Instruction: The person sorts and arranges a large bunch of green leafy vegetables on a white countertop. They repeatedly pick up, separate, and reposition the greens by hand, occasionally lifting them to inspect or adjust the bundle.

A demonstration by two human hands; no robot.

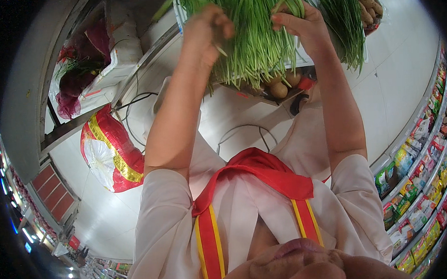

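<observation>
A thick pile of long green chives (254,37) lies before me at the top of the view, its pale stem ends towards me. My right hand (304,23) pinches a few green stalks at the pile's right side. Over the left side of the pile is my left hand (207,31), blurred and with its fingers curled. A pale stem end (221,50) shows just below those fingers; whether they grip it is unclear. Under the chives, part of a white tray or board (304,59) is visible.
A second bunch of greens (340,29) lies right, near potatoes (369,6). More round produce (279,89) sits in a box below the pile. At left are a red and white sack (112,152) and a white foam box (121,61). Shelves of packets (416,176) curve along the right.
</observation>
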